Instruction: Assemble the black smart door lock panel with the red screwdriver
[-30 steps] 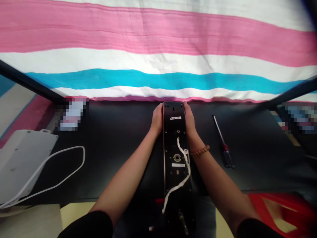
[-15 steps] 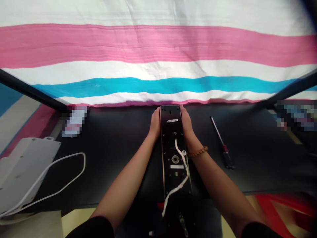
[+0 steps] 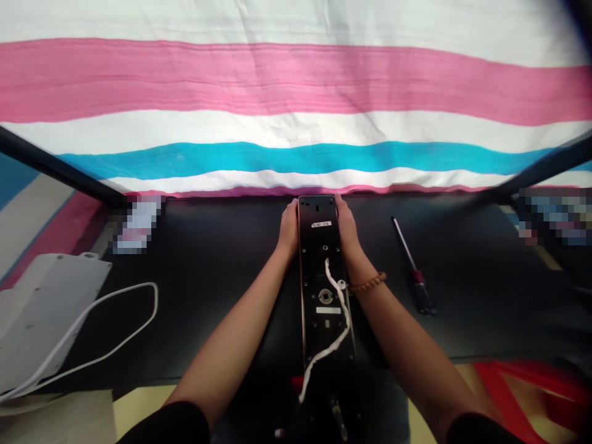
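A long black door lock panel [image 3: 324,271] lies lengthwise in front of me, its back with screws, a square spindle hole and a "CE" label facing up. My left hand [image 3: 289,225] grips its left edge near the far end. On the opposite edge, my right hand [image 3: 346,225] is closed round it, a brown bead bracelet [image 3: 369,283] on that wrist. Fingertips of both hands are partly hidden by the panel. A white wrapped cable [image 3: 343,320] runs from the panel toward me. Below, a dark part with a metal spindle [image 3: 339,419] shows dimly.
On the black table [image 3: 222,246], a screwdriver [image 3: 414,265] lies to the right. At left are a grey-white case [image 3: 50,314] with a white cord [image 3: 155,302] and a blurred-out item [image 3: 139,225]. A red stool [image 3: 513,394] stands below right; a striped sheet [image 3: 296,80] hangs behind.
Almost nothing differs. The view has shifted very slightly, and both hands keep the same hold on the door lock panel.
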Demonstrator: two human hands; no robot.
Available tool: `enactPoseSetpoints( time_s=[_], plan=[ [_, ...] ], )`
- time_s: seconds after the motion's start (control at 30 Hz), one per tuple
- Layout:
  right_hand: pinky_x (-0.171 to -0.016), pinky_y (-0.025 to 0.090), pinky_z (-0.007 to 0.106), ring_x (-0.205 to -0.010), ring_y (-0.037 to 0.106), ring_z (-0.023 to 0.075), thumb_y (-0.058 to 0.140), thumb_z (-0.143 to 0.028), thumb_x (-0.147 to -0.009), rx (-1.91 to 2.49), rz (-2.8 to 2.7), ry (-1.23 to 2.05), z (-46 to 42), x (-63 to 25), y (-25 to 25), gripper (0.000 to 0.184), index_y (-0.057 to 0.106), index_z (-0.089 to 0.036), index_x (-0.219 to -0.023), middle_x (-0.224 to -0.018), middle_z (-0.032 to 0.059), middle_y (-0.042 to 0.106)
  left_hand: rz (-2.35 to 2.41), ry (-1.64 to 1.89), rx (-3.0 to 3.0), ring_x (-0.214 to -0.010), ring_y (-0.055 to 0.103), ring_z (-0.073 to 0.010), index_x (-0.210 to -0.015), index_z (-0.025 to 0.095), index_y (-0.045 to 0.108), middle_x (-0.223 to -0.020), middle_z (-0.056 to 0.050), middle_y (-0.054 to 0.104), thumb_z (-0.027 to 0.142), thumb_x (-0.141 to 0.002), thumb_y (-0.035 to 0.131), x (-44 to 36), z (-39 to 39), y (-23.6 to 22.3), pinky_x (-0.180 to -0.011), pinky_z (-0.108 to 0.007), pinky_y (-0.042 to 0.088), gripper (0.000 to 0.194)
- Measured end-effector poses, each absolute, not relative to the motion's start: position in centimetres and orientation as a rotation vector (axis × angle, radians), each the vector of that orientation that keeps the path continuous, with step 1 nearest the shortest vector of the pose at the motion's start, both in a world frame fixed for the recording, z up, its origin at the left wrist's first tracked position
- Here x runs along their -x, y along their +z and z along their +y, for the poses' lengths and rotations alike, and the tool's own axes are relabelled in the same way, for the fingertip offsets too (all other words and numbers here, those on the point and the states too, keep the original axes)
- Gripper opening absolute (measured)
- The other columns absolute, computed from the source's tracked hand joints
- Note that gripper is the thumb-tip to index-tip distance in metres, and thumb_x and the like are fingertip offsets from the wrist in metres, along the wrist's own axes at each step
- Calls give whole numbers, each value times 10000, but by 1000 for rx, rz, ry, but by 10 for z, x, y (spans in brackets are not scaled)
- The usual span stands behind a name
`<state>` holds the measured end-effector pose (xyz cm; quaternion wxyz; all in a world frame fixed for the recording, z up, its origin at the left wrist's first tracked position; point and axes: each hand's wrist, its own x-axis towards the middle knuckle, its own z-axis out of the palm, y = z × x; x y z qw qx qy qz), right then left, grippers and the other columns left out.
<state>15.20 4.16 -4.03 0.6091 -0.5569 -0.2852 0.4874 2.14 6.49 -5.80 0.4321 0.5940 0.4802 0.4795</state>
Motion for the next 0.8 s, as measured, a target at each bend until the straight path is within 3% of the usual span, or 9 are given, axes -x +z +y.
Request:
enactPoseSetpoints(
  time_s=[0.4, 0.8],
  plan=[
    [-681, 477, 274, -709, 633, 161, 550, -718, -777, 1333, -693, 1096, 39, -150, -32, 521, 622, -206, -714, -638, -18, 634, 1185, 1228, -1407, -807, 578, -199, -803, 230, 612, -802, -9, 655, 218, -913, 496, -22, 61, -49, -794, -300, 454, 160],
    [-682, 477, 287, -714, 636, 180, 560, -698, -782, 1347, -685, 1103, 39, -151, -32, 516, 651, -193, -730, -603, -13, 634, 1223, 1211, -1393, -760, 569, -190, -754, 223, 601, -734, 6, 637, 198, -932, 491, -24, 60, -45, -749, -296, 442, 211]
  ],
)
